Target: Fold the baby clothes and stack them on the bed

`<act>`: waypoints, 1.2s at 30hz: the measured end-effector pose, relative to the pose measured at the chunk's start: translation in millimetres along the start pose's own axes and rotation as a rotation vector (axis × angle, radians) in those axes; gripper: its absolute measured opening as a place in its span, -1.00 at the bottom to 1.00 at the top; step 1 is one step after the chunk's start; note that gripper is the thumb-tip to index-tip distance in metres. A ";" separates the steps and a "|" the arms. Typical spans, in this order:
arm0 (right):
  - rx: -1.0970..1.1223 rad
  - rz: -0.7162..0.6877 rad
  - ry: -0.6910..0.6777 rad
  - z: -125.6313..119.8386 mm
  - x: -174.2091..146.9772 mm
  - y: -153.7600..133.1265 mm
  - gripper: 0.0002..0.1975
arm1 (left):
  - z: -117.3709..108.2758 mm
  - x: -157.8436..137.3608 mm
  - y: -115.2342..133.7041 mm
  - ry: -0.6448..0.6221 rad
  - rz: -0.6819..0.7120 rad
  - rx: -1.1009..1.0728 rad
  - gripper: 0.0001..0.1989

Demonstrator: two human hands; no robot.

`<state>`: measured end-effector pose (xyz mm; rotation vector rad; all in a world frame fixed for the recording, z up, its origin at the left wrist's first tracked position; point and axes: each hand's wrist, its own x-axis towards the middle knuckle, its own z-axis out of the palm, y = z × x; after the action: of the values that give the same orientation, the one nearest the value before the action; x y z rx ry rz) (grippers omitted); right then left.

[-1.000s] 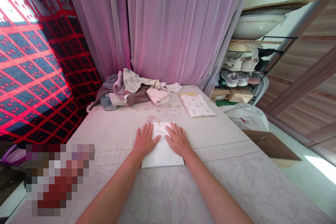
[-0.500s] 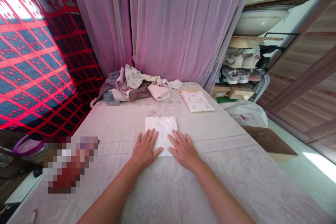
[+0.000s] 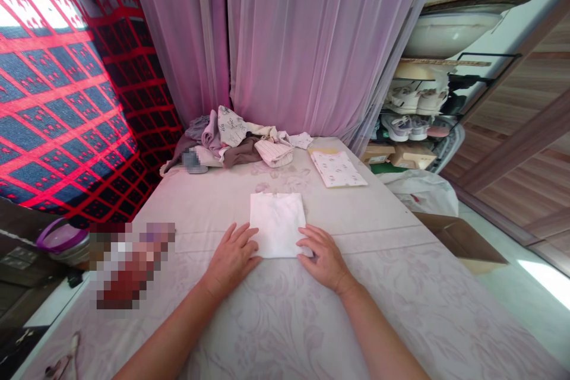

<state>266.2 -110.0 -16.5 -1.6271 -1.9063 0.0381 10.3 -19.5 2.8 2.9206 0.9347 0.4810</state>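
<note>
A folded white cloth garment (image 3: 276,222) lies flat on the patterned bed sheet (image 3: 276,320) in front of me. At its left edge is my left hand (image 3: 236,254), its fingers slightly bent and apart, the tips touching the fabric and the thumb near the lower left corner. On the opposite edge rests my right hand (image 3: 324,255), fingers curved and spread, the thumb by the lower right corner. Neither hand visibly grips the cloth.
A heap of clothes (image 3: 240,145) lies at the far left, with a folded printed garment (image 3: 338,169) at the far right. Purple curtains (image 3: 303,41) hang behind. An open cardboard box (image 3: 454,237) and a shoe rack (image 3: 414,116) stand to the right.
Both hands have slid outward from the top of the white garment to its side edges. Their fingers are more bent now. The view has shifted slightly.
</note>
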 end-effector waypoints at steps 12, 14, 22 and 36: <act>-0.234 -0.057 -0.089 19.4 22.0 -50.2 -0.58 | -8.1 21.6 -0.9 0.102 -0.035 -0.003 -0.77; -0.251 -0.042 -0.113 21.0 28.9 -49.3 -0.61 | -10.6 24.0 -1.8 0.135 -0.053 -0.052 -0.76; -0.164 0.168 -0.264 -30.9 81.6 -46.3 -0.69 | 1.2 27.6 -31.7 0.310 -0.475 -0.385 -0.56; 0.055 0.337 -0.554 -161.0 178.1 -2.8 -0.77 | 30.7 29.7 -57.6 0.287 -0.638 -0.481 -0.56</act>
<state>331.3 -9.1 191.3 -2.0284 -1.9568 0.7405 10.2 46.3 -25.5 2.0169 1.4537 0.9200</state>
